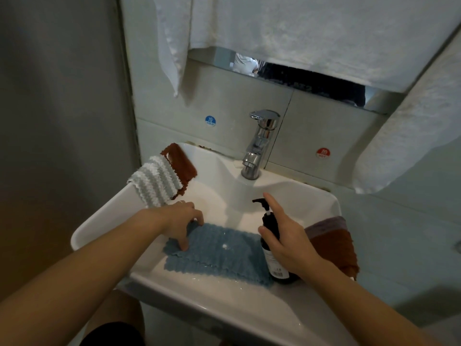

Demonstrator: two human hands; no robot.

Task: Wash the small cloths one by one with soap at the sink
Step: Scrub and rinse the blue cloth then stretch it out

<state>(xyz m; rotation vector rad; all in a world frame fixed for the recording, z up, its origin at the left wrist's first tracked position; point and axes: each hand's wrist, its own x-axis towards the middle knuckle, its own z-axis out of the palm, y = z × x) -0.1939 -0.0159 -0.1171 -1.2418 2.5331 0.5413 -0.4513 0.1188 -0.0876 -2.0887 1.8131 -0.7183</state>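
Hands, two, bare. We are pressing our left hand [180,224] on the blue cloth [219,253], fingers spread and bent at the tips, pinning its left edge flat; nothing is gripped. We are wrapping our right hand [287,236] round the dark soap bottle [273,242], index finger raised straight beside the pump head, off the pump as far as we can tell.

Blue cloth, one: lying wet and spread across the near part of the sink [174,295], its near edge riding up toward the front rim. A small white dab, probably soap, is sitting near its middle.

Step in hand, as we are judging it: dosing soap. We are advising that the nozzle point over the cloth's middle, the bottle stay upright on its base, and the left fingers keep clear of the stream.

Brown cloth [334,248], one, with a grey one under it: draped over the right rim just behind the bottle, crowding the right wrist.

Striped cloth [156,179] over a second brown cloth [180,161]: hanging on the far left rim.

Open room: the basin floor between cloth and tap [259,143] is looking free for scrubbing; the tap is standing well apart from both hands.

White towel [311,33]: hanging overhead.
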